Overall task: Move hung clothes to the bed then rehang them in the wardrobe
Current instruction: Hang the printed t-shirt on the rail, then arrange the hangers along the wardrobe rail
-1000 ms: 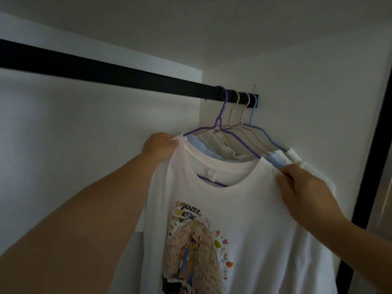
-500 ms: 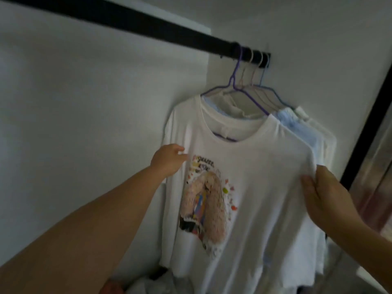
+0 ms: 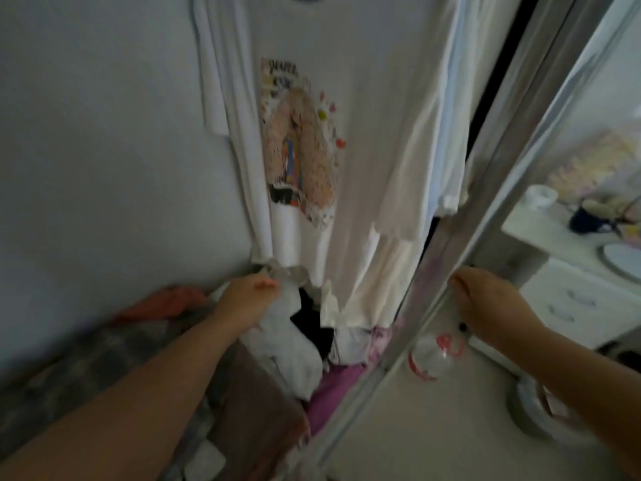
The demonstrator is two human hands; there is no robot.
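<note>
A: Where is the T-shirt?

B: Upper centre of the frame, hanging down, printed side out. More pale clothes hang just to its right, touching it. The hanger and rail are above the top edge, out of view.

A: And the hands?

B: The left hand is at lower centre, at the shirt's hem, over a heap of clothes on the wardrobe floor. Its fingers look curled, but blur hides whether they pinch any cloth, so I cannot tell. The right hand is at right of centre, fingers hooked over the edge of the mirrored door.

A: How will the shirt handle?

B: My guess is light, soft and limp. It has no stiffness, so a pull at the hem would only stretch it or drag it askew on the hanger.

A: So where would you take hold?

B: Up at the shoulders or by the hanger hook, where the weight is carried. Thin knit slides easily off a smooth hanger, so I would lift gently.

A: Anything fragile?

B: Likely not; the print might crease if bunched.
</note>
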